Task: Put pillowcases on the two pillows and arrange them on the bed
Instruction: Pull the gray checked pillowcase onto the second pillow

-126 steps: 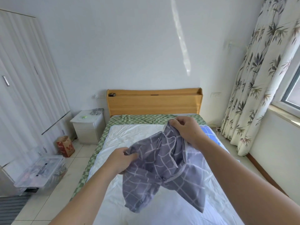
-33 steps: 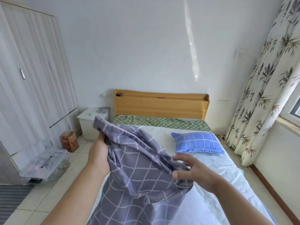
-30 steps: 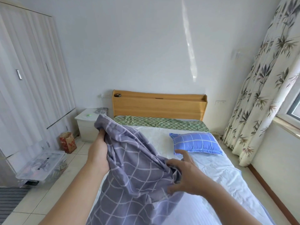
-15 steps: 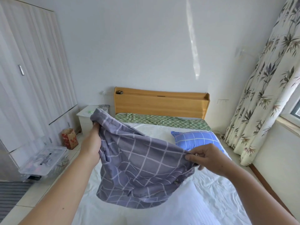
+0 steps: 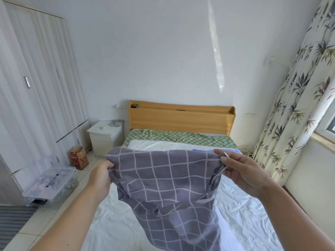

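Note:
A grey-purple checked pillowcase point(image 5: 166, 185) hangs spread out in the air over the bed point(image 5: 116, 220). My left hand point(image 5: 101, 175) grips its upper left corner. My right hand point(image 5: 243, 171) pinches the upper right corner between thumb and fingers. The cloth hangs down and bunches below my hands. Behind its top edge only a thin strip of the blue checked pillow point(image 5: 217, 151) shows on the right side of the white sheet.
A wooden headboard point(image 5: 181, 116) stands at the far end, with green checked bedding point(image 5: 177, 137) below it. A white nightstand point(image 5: 106, 135), a paper bag point(image 5: 79, 157) and a clear storage box point(image 5: 50, 183) sit on the left. Floral curtains point(image 5: 297, 98) hang at the right.
Both hands have drawn apart and pulled the pillowcase's top edge level and taut. The cloth now covers most of the blue pillow.

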